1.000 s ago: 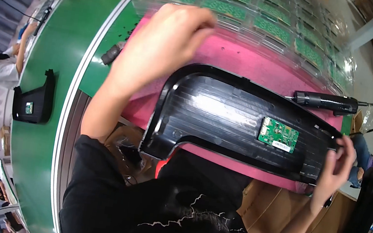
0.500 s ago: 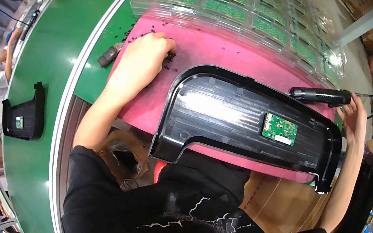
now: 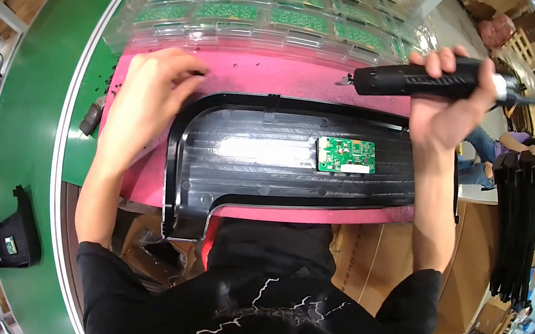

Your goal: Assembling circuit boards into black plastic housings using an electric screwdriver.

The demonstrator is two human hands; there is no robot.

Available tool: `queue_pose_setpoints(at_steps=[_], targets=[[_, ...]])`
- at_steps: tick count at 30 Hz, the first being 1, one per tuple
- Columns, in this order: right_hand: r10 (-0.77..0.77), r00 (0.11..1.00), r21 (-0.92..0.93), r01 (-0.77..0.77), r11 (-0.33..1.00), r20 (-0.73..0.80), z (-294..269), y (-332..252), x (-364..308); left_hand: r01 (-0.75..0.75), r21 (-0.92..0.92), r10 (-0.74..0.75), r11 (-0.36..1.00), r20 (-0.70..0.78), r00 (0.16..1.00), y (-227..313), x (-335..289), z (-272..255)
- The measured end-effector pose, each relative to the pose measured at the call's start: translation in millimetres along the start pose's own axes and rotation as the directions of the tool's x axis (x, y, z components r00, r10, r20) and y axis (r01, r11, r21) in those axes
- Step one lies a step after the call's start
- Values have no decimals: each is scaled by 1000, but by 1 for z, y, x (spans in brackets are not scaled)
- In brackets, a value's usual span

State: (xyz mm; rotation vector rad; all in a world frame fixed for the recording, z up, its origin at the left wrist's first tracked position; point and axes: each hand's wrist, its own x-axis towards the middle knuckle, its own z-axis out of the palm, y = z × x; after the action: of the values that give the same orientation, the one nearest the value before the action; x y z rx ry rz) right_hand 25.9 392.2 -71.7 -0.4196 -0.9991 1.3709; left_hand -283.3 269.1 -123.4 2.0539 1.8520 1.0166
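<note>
My right hand (image 3: pixel 450 107) is wrapped round a black electric screwdriver (image 3: pixel 389 80), raised over the far right edge of a black plastic housing (image 3: pixel 252 182). The screwdriver points left, and a small dark bit shows at its tip. Just past the housing's far left corner is my left hand (image 3: pixel 152 86), with thumb and fingers pinched on a small dark piece that looks like a screw (image 3: pixel 196 73). Inside the housing lies a green circuit board (image 3: pixel 351 157) with white connectors. The housing rests open side up on a pink mat (image 3: pixel 260 70).
Clear trays of green circuit boards (image 3: pixel 295 20) are stacked along the far side. Small black screws (image 3: pixel 116 74) lie scattered by the mat's left edge. A second black housing (image 3: pixel 15 237) sits on the green table (image 3: pixel 51 102) to the left. Other people work further off.
My right hand has taken hold of the screwdriver and lifted it leftward over the housing. My left hand has left the scattered screws, with a small dark piece now in its fingers. The view has shifted.
</note>
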Motion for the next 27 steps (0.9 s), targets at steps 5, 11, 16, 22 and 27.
queue_pose_setpoints(at_steps=[5, 11, 16, 22, 27], targets=[[2, 998, 233, -16, 972, 59, 19, -33, -24, -163, -484, 241, 860, 104, 965, 58, 29, 14], [-77, 984, 287, 27, 957, 163, 23, -49, -38, 55, -733, 266, 678, 315, 911, 95, 58, 28], [-140, 972, 216, 98, 971, 187, 17, -69, -46, 158, -769, 301, 620, 418, 857, 103, 74, 33], [-221, 936, 145, 186, 972, 275, 4, -84, -54, 133, -713, 289, 689, 438, 851, 90, 70, 55], [-249, 926, 143, 216, 966, 283, 9, -76, -52, -193, -683, 462, 704, 235, 855, 88, 65, 68]])
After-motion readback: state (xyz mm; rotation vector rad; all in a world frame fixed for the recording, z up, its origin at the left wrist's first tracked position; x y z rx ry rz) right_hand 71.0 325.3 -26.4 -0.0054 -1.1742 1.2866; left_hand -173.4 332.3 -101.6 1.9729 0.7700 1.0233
